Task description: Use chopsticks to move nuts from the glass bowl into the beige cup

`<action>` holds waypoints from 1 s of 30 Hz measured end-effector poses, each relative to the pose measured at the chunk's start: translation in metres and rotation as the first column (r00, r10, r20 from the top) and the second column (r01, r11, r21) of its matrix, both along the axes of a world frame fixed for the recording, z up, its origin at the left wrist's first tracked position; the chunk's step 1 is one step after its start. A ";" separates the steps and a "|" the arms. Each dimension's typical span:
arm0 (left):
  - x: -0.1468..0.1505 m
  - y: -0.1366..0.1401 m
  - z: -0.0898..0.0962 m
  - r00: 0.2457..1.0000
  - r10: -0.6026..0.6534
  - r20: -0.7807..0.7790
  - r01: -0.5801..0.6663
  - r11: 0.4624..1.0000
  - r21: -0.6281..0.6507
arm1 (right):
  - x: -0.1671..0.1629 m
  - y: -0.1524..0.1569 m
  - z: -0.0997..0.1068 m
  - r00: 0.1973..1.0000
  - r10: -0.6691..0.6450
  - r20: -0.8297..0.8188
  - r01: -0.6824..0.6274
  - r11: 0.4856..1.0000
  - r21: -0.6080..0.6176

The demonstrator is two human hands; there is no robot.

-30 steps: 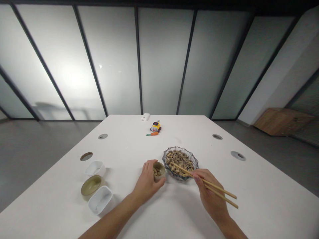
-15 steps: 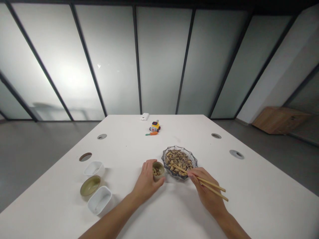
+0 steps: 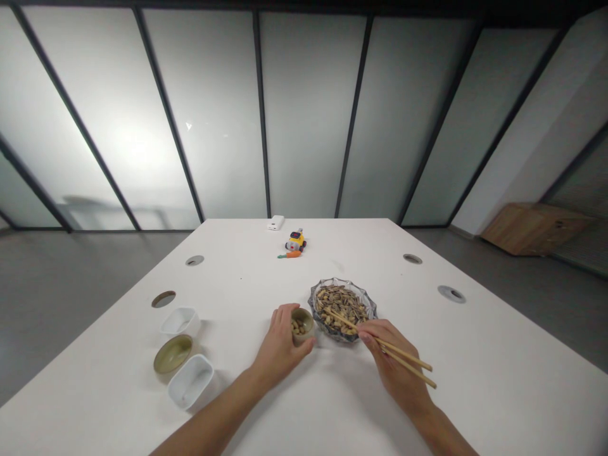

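My left hand (image 3: 284, 342) is wrapped around the side of a small olive-brown cup (image 3: 308, 318) standing on the table. Several pale nuts, perhaps peanuts, (image 3: 298, 327) lie inside it. In my right hand (image 3: 392, 361) is a pair of wooden chopsticks (image 3: 403, 356), gripped partway along. Their tips reach into a scalloped glass bowl (image 3: 365, 297) just right of the cup. Striped sunflower seeds (image 3: 342, 296) fill that bowl, with paler nuts mixed in near its front. Whether the tips pinch a piece is too small to tell.
On the left of the white table (image 3: 247, 285) stand a white dish (image 3: 179, 320), an olive bowl (image 3: 171, 356) and another white dish (image 3: 190, 383). Farther back are a yellow toy car (image 3: 295, 240), an orange-handled toy screwdriver (image 3: 291, 254) and a white box-shaped device (image 3: 275, 222).
The chopsticks have shifted very slightly in my right hand, their tips a little closer together. My left hand and the cup look unmoved.
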State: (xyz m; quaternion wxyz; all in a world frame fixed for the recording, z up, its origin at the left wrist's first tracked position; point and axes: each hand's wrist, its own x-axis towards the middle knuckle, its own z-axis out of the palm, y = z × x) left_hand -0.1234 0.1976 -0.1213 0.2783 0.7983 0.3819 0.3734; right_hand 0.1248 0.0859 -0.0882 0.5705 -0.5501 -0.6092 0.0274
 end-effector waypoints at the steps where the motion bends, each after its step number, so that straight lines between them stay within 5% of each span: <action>1: 0.000 0.000 0.000 1.000 -0.002 0.001 0.002 1.000 -0.003 | 0.000 0.000 0.000 1.000 -0.003 -0.002 0.003 1.000 0.002; 20: -0.001 0.000 0.001 1.000 -0.006 0.010 0.006 1.000 -0.009 | 0.003 -0.002 -0.001 0.999 -0.028 0.024 0.027 0.998 0.056; 30: -0.001 0.000 0.000 1.000 -0.006 0.014 0.006 1.000 -0.006 | -0.020 -0.008 0.010 0.982 -0.033 -0.184 0.037 0.999 0.022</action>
